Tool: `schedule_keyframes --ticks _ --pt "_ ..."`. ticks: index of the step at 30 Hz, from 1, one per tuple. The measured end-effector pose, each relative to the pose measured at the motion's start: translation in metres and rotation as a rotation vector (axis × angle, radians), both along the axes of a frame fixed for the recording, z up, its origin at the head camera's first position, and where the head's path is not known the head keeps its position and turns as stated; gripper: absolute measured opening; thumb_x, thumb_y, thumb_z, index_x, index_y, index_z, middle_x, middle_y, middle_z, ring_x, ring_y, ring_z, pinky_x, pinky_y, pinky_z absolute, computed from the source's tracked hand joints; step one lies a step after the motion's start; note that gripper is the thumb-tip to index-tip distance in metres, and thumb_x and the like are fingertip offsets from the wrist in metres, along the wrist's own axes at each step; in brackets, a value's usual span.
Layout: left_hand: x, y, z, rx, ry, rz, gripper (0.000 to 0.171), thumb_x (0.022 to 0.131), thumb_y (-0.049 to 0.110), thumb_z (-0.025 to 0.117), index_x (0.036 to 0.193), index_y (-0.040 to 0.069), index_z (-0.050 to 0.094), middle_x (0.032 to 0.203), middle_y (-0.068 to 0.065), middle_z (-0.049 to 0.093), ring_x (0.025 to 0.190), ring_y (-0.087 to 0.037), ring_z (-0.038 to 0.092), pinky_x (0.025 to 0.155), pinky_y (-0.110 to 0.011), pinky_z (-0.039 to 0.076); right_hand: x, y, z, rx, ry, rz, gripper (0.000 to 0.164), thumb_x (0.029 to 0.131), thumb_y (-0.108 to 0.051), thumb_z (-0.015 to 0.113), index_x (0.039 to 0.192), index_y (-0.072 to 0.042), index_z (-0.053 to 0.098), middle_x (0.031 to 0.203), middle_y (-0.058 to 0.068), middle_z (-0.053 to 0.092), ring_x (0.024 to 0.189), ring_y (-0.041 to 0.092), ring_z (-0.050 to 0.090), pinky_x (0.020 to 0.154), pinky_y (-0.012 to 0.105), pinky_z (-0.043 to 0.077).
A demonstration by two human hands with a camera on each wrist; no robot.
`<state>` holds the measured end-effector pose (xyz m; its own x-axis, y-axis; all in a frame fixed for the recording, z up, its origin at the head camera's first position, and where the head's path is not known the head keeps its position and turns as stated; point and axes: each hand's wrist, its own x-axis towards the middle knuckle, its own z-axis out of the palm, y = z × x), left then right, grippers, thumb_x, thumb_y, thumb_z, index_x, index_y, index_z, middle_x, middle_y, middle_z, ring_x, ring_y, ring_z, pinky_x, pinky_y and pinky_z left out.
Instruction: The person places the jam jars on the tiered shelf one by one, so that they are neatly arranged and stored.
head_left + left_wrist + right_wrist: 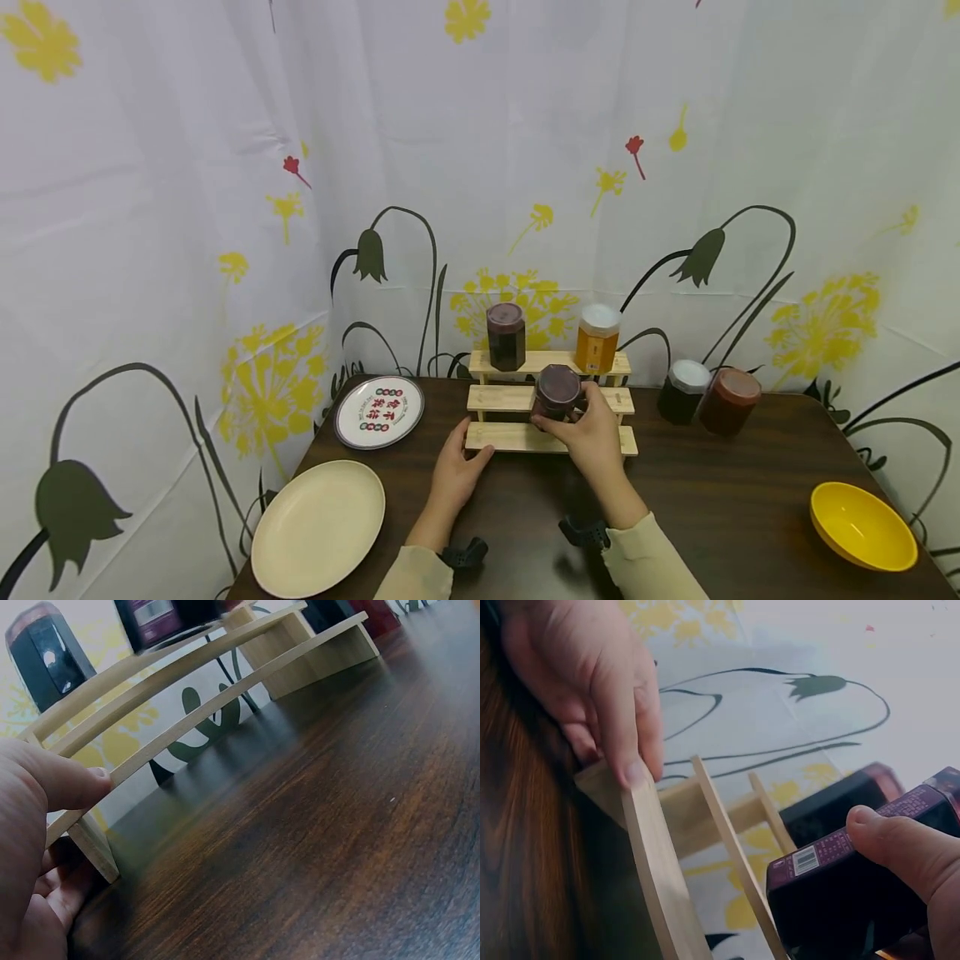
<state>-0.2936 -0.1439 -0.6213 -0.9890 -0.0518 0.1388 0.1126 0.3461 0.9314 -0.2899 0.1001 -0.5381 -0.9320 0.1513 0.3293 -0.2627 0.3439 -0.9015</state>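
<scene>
Apparently to steady it, the left hand pinches the wooden rack at its lower left end, while the right hand grips a dark jar by its sides at the middle tier, contact beneath unclear from here.

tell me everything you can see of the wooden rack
The wooden rack looks like pale wood: three narrow steps rising toward the back, with side supports. It stands upright on the dark table. Its top step bears a dark jar at left and an amber jar at right. The left hand grips the lowest step's left end; the right hand holds another jar by the middle step, contact unclear.
</scene>
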Motion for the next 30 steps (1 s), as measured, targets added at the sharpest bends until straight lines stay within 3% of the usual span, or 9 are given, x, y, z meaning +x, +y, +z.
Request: schedule_keyframes --ticks 6,18,30 --pt "-0.001 0.001 -0.001 -0.016 -0.001 -0.001 0.074 0.100 0.018 0.079 0.161 -0.005 0.045 0.159 -0.029 0.054 0.143 -0.045 0.058 0.114 -0.061 0.052 -0.014 -0.016 -0.001 -0.015 0.010 0.003 0.068 0.075 -0.022 0.103 0.128 -0.011 0.062 0.134 0.012 0.071 0.131 0.038 0.069 0.106 0.063 0.058" --pt "0.000 0.003 0.000 -0.039 -0.010 0.005 0.074 0.100 0.021 0.080 0.161 -0.003 0.046 0.161 -0.029 0.052 0.145 -0.047 0.056 0.116 -0.063 0.049 -0.024 -0.029 0.007 0.125 -0.081 -0.019 0.069 0.078 -0.028 0.102 0.131 -0.007 0.062 0.127 0.014 0.075 0.118 0.035 0.072 0.099 0.056 0.059" --pt "-0.001 0.001 -0.002 -0.027 -0.026 -0.002 0.076 0.102 0.024 0.078 0.164 -0.001 0.043 0.164 -0.028 0.049 0.150 -0.047 0.051 0.118 -0.064 0.047 -0.031 -0.038 0.005 0.158 -0.120 -0.005 0.073 0.078 -0.036 0.101 0.134 -0.009 0.062 0.125 0.011 0.074 0.112 0.031 0.071 0.094 0.051 0.059"
